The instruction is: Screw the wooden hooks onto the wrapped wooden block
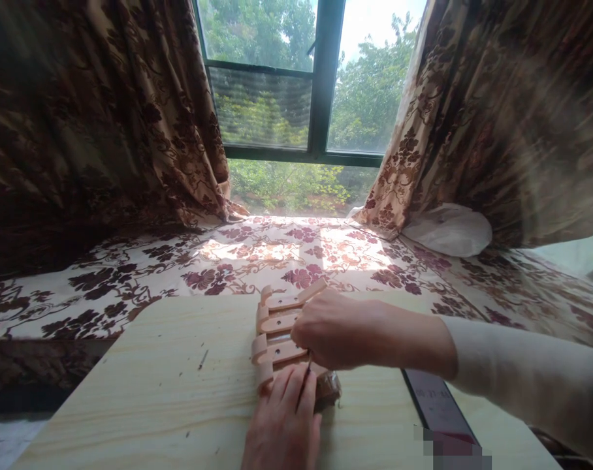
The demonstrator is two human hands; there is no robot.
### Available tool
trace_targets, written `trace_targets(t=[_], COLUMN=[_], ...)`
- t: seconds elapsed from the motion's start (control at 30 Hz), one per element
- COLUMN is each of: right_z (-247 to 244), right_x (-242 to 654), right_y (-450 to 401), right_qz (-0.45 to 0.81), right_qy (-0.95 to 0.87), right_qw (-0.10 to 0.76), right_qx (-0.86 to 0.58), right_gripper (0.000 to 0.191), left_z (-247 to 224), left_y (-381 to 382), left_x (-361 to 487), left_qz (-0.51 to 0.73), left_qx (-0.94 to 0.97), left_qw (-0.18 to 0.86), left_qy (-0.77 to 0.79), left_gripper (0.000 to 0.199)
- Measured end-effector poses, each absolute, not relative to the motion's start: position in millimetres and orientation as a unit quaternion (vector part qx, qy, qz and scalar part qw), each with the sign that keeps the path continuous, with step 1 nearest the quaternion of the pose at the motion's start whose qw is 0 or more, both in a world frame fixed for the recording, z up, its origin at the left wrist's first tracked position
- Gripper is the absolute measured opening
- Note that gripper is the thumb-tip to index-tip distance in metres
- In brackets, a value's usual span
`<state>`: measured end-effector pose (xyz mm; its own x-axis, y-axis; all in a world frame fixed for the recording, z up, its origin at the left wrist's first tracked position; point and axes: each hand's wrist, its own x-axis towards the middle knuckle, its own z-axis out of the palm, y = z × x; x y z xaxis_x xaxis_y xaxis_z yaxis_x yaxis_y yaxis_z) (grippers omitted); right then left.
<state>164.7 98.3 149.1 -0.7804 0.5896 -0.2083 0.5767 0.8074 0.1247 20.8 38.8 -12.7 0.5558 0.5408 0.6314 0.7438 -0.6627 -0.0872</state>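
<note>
Several beige strips [283,322] with rounded loops at their left ends lie side by side near the table's far edge. Small dark screw-like dots show on them. My left hand [283,418] presses its fingers over the nearest strip, holding it down. Just above it, my right hand [326,329] is closed in a fist over the right ends of the strips. A thin dark shaft [309,365] shows between the two hands; most of whatever the fist holds is hidden. Beneath the strips' near right corner is a brown, shiny block-like thing [328,390].
The pale wooden table [144,391] carries a small thin metal piece [203,359] and dark specks at left. A phone [436,405] showing a timer lies at right. Beyond are a flowered cloth ledge [257,261], a whitish bag [453,230], curtains [169,117] and a window.
</note>
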Motion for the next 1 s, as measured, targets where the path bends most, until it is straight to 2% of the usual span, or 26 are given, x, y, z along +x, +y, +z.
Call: trace_targets(t=[0.2, 0.37, 0.47, 0.7, 0.87, 1.0], right_z=[151.5, 156.7, 153.4, 153.4, 156.6, 156.7], right_x=[168.1, 167.2, 165.2, 167.8, 165.8, 165.8], right_y=[98.9, 94.1, 94.2, 94.8, 93.2, 93.8], right_qz=[0.042, 0.034, 0.035, 0.067, 0.043, 0.032], right_qy=[0.944, 0.952, 0.946, 0.954, 0.944, 0.931], right_qw=[0.092, 0.097, 0.097, 0.049, 0.116, 0.118], right_qx=[0.315, 0.289, 0.306, 0.288, 0.307, 0.343], right_gripper=[0.009, 0.016, 0.013, 0.017, 0.015, 0.011], left_z=[-11.8, -7.7, -5.9, -4.9, -4.6, -4.8], left_y=[39.5, 39.5, 38.8, 36.6, 36.5, 35.4], left_x=[19.5, 21.6, 22.6, 22.4, 21.7, 22.0], left_qz=[-0.281, -0.265, -0.264, -0.263, -0.266, -0.268], left_qx=[-0.868, -0.87, -0.87, -0.87, -0.87, -0.867], left_qw=[0.181, 0.179, 0.158, 0.159, 0.146, 0.145], left_qy=[-0.368, -0.376, -0.385, -0.387, -0.39, -0.394], left_gripper=[0.037, 0.037, 0.038, 0.038, 0.037, 0.037])
